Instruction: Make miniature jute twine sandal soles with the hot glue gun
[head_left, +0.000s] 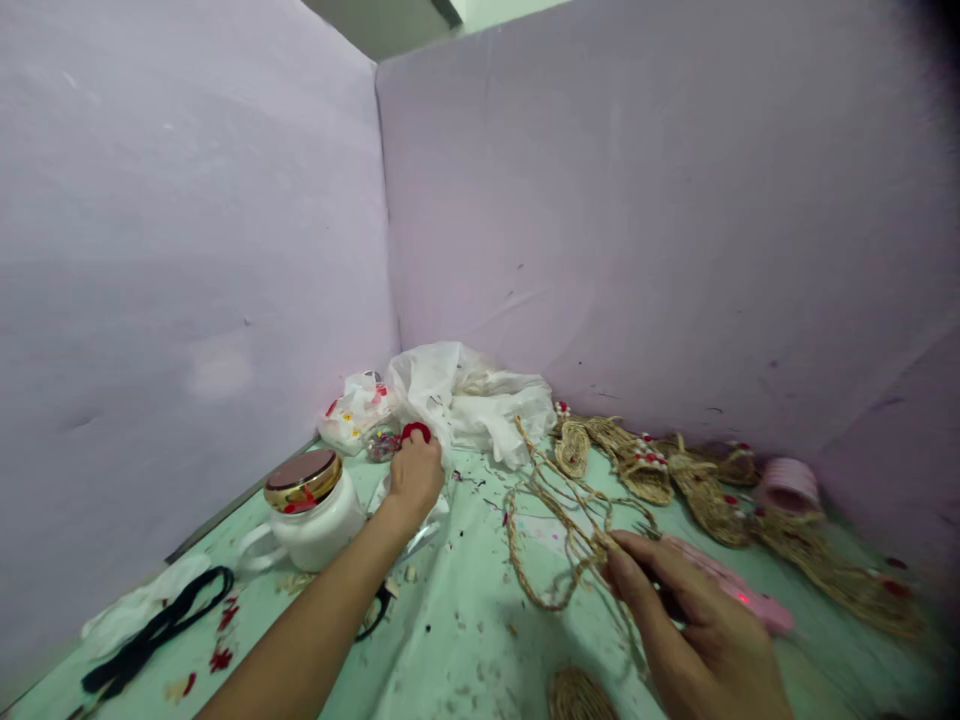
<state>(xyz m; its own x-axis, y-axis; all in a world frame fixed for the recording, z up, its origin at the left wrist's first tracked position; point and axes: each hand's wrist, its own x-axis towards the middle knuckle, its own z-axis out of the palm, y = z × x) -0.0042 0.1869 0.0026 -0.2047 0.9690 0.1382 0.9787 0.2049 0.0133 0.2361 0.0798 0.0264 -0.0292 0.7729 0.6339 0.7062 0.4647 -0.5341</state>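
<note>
My left hand (418,477) reaches to the back of the table, its fingers closed around a red bundle (415,432) that looks like yarn. Beside it are a clear packet of small coloured bits (381,443) and a crumpled white plastic bag (480,400). Between the thumb and fingers of my right hand (686,625) is a braided straw cord (544,600), which loops loosely over the table. Just past that hand lies a pink glue gun (772,608) with a red light on. A woven straw piece (579,697) shows at the bottom edge.
A white mug (319,525) with a gold-rimmed lid stands left of my left forearm. Black cord (161,625) and red scraps (221,655) lie nearby. Woven straw slippers (709,495) and a pink roll (789,487) line the right wall. Black scissor handles (375,612) show partly.
</note>
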